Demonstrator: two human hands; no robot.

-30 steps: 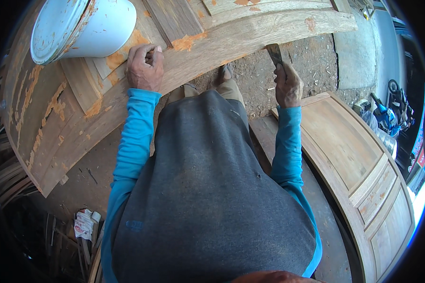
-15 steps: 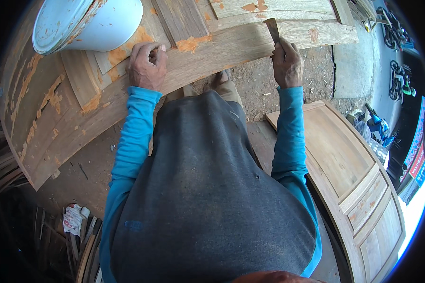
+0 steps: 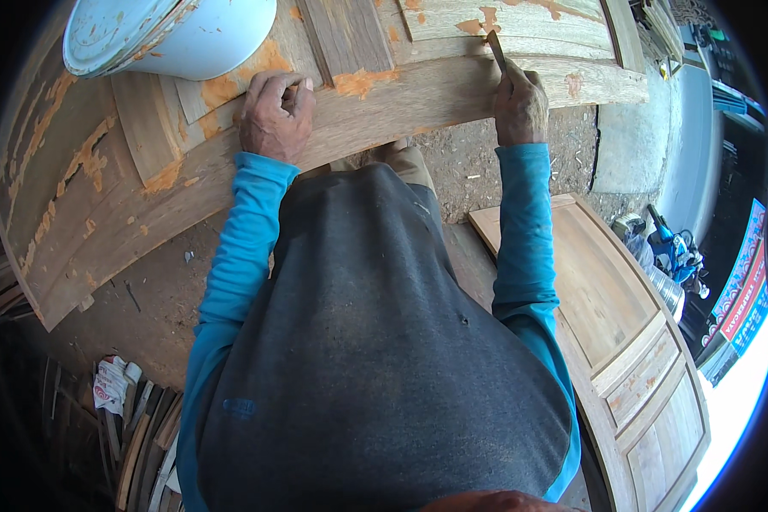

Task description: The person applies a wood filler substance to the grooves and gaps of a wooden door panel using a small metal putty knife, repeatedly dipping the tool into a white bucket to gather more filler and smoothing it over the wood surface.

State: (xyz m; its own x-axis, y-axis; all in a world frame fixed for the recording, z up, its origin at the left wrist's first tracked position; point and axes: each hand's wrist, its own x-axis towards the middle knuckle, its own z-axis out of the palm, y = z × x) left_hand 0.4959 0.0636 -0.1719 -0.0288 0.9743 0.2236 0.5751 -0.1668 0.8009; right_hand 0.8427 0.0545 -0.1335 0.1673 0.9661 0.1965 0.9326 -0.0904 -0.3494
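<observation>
My right hand [image 3: 521, 109] is closed around a putty knife [image 3: 497, 53], its narrow blade pointing away from me over the long rail of a wooden panelled door [image 3: 418, 96]. Orange-brown filler [image 3: 365, 83] is smeared along the door's joints and the far left face. On the rail's near part, left of the middle, rests my left hand [image 3: 275, 118], fingers curled in; whether anything is inside them is hidden. Just beyond it a white bucket [image 3: 205, 38] with filler on its rim stands on the door.
Another panelled door [image 3: 606, 290] lies at the right. Wood strips [image 3: 145, 444] and a white bag [image 3: 111, 384] are at the lower left. A blue motorbike [image 3: 676, 247] stands at the far right. Wood chips litter the ground [image 3: 469, 171] beneath the door's near edge.
The view has shifted, so the door and bucket sit slightly differently in the picture. My right hand with the putty knife has moved a little farther over the door; my left hand stays curled.
</observation>
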